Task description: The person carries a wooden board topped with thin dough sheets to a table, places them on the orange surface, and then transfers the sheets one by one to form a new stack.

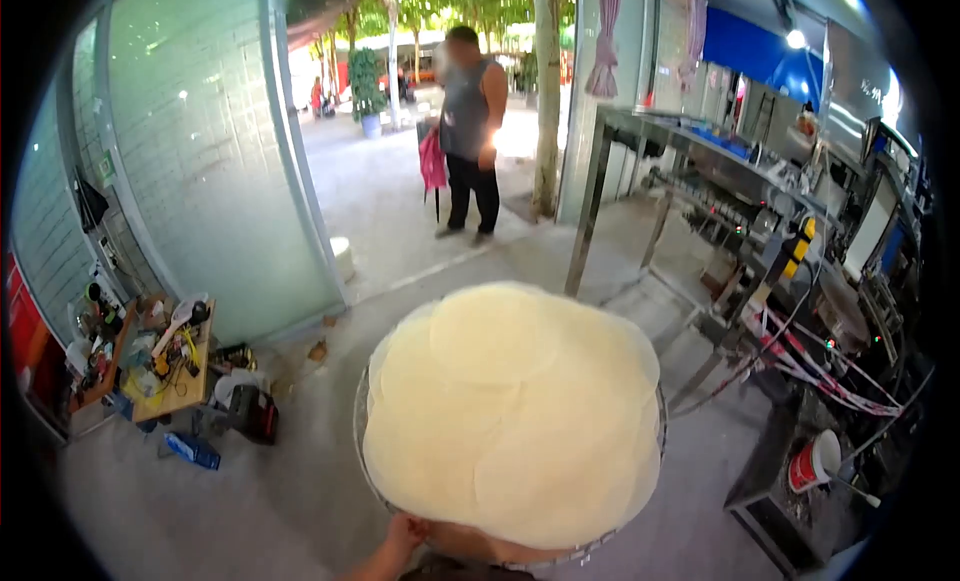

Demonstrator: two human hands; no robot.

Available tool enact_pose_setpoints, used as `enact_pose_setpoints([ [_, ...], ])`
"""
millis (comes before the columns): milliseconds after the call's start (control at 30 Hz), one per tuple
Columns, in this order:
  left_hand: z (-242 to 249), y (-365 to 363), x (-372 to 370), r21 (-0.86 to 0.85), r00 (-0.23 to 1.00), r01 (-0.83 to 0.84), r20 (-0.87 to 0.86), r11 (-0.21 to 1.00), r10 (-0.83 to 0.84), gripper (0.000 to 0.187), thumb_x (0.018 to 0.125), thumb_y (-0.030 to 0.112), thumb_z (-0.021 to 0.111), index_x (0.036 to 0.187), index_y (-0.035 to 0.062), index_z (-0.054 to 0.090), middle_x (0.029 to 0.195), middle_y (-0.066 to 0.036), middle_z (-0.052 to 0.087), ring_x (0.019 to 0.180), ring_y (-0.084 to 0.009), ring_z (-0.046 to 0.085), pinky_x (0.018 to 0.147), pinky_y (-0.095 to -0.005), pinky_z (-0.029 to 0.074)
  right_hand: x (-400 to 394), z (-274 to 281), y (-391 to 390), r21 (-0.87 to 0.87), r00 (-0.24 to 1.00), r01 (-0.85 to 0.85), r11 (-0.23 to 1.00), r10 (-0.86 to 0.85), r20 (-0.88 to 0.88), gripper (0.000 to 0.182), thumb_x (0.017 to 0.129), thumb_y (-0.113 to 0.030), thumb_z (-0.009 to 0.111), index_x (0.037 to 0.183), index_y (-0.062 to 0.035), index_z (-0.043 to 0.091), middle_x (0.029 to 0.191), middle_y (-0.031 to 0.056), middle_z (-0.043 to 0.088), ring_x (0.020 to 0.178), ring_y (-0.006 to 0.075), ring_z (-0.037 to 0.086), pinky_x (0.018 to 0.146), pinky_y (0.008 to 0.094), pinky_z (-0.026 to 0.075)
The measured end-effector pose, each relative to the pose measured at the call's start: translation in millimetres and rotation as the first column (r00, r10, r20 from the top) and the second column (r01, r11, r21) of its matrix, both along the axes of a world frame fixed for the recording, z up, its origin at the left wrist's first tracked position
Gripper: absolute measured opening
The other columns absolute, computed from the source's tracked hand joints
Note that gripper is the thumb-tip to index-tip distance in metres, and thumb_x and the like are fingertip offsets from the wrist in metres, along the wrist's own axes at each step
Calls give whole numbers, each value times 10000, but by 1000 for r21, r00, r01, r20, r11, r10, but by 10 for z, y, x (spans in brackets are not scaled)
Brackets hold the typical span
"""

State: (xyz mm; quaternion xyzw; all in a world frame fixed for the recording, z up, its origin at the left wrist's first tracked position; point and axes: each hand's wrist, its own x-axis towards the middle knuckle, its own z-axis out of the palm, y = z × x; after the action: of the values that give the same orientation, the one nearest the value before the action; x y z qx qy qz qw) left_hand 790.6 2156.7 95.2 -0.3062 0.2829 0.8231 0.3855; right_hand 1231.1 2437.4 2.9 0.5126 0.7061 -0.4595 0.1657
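Observation:
My left hand [405, 531] is closed on the near left edge of a large round tray [362, 451], directly in front of me. Thin, pale yellow round sheets [510, 411], like dough wrappers, overlap each other and cover nearly the whole tray. A brownish strip shows below the sheets along the near edge. Dark clothing lies close under that edge. My right hand does not show.
A person [470, 131] with a pink umbrella [432, 161] stands in the open doorway ahead. Metal-framed machinery [700, 161] with cables fills the right side, near a red-and-white bucket [815, 463]. At left, a cluttered small table [180, 371] stands by a glass panel [200, 161].

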Motion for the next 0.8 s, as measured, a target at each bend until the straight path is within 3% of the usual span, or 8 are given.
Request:
enact_pose_setpoints([
  [100,78,-65,-7,-63,944,111,-306,992,-125,110,552,10,463,656,26,431,574,-89,436,476,-223,417,449,-305,400,171,21,-204,-147,960,-117,982,149,235,257,727,-246,464,585,-67,581,539,51,570,465,159,536,487,285,449],
  [167,315,-8,-154,-419,983,155,158,895,-96,180,528,-41,445,703,-2,443,703,-113,480,611,-258,482,515,-324,450,109,133,-287,-198,929,-136,971,195,315,267,716,-254,480,568,-64,593,536,56,584,460,159,559,497,279,468],
  [233,315,-16,-263,-325,984,167,113,931,-137,229,509,-57,418,729,-2,448,750,-123,478,645,-265,481,518,-321,454,-187,843,-338,-70,998,-29,997,25,-49,301,726,-267,484,528,-58,572,511,46,571,478,144,566,497,278,470],
  [333,11,-206,-374,-216,976,217,42,952,-213,273,474,-72,375,727,2,442,781,-131,470,657,-270,474,508,-310,451,-415,722,-340,-274,975,184,944,-210,-68,252,753,-244,498,674,-14,566,609,99,588,528,182,586,505,293,480],
  [467,-694,-606,-779,-165,959,208,227,964,-168,394,403,-54,345,781,0,440,765,-117,462,591,-273,466,477,-290,408,-935,1080,-426,-476,806,452,754,-574,-144,325,782,-261,490,910,38,486,797,181,582,640,258,599,551,325,492],
  [567,64,-443,-725,-359,921,382,225,852,-318,328,422,-45,355,738,34,396,840,-114,442,636,-239,456,457,-244,396,-1120,1170,-504,-685,609,494,536,-775,-167,497,810,-419,412,1019,31,426,919,203,541,799,297,565,679,390,467],
  [600,94,-452,-744,24,876,474,87,880,-474,317,426,-40,357,730,39,397,845,-111,445,657,-237,461,497,-261,406,-1161,1149,-525,-757,522,480,443,-838,-159,551,817,-469,378,1057,27,404,966,210,523,856,310,549,725,414,454],
  [800,527,-330,-582,-239,915,403,142,883,-379,272,449,-17,371,704,55,432,858,-95,493,815,-248,477,773,-378,365,-1635,1255,-620,-905,129,407,125,-989,-79,662,768,-606,325,1120,-48,371,1102,166,432,964,309,459,803,486,382],
])
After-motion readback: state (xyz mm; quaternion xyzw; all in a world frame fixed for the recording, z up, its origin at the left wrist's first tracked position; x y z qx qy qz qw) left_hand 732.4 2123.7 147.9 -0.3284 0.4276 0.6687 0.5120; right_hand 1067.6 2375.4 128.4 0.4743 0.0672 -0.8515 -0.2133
